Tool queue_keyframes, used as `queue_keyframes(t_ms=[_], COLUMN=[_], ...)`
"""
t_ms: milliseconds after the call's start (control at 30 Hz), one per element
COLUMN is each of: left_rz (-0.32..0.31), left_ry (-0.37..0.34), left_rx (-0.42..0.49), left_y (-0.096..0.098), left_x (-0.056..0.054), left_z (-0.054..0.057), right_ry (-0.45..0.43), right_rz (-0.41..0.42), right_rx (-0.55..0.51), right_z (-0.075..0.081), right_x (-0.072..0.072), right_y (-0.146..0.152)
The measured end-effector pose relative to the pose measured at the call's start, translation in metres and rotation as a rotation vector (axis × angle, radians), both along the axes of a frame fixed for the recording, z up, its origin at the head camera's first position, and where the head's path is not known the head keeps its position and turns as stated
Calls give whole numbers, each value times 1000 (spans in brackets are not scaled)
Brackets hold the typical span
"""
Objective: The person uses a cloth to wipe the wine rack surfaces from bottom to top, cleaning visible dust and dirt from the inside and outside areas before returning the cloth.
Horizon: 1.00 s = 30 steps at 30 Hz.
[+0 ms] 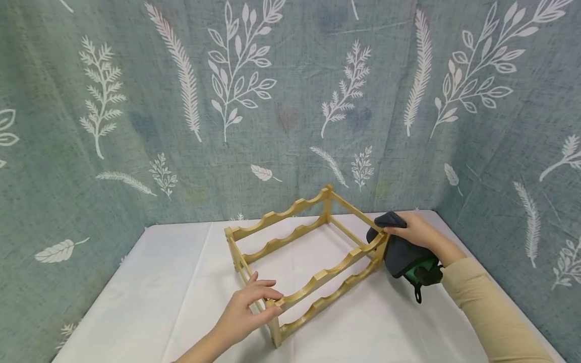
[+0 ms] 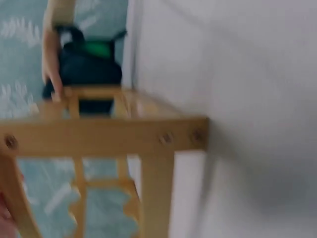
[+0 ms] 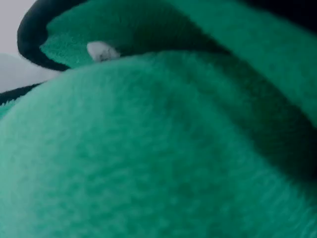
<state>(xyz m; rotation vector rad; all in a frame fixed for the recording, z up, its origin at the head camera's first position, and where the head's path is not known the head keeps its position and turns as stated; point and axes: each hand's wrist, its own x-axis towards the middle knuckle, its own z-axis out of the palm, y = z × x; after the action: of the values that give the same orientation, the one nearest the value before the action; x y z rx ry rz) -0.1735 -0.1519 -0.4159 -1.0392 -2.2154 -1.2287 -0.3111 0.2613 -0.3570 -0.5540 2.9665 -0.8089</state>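
Note:
A light wooden wine rack [image 1: 317,276] with scalloped rails stands at an angle on the white table. My left hand [image 1: 247,310] pinches its near left top corner between thumb and fingers. At the right end of the rack, my right hand [image 1: 416,231] holds a dark grey cloth [image 1: 401,254] with a green plush side against the corner post, the thumb lying at the top of the post. A black loop [image 1: 418,294] hangs from the cloth. In the right wrist view the green plush [image 3: 124,148] fills most of the picture, hiding the fingers.
The white table [image 1: 177,282] is bounded at the back and sides by a grey-green curtain [image 1: 290,116] with white leaf prints. The right side curtain comes close to the right forearm.

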Motion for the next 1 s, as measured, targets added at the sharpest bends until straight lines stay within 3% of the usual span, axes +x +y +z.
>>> queue_keyframes(t_ms=[133, 333, 433, 567, 700, 833, 1000], left_rz=[-103, -225, -204, -113, -63, -56, -55], left_ry=[-4, -98, -163, -246, -295, -308, -255], left_rx=[0, -11, 4, 41, 82, 113, 161], left_y=[-21, -49, -60, -72, -77, -78, -75], left_x=[-21, -50, -61, -71, -77, -76, -73], left_z=[-5, -5, -7, -12, -13, -14, -14], right_ry=[13, 62, 112, 186, 201, 194, 199], right_rz=[27, 70, 88, 121, 139, 126, 104], right_rx=[-19, -90, -94, -88, -113, -92, -69], right_z=[-2, -11, -15, -20, -23, -23, -22], right_x=[13, 34, 44, 58, 66, 72, 74], right_y=[4, 8, 6, 1, -5, -8, -10])
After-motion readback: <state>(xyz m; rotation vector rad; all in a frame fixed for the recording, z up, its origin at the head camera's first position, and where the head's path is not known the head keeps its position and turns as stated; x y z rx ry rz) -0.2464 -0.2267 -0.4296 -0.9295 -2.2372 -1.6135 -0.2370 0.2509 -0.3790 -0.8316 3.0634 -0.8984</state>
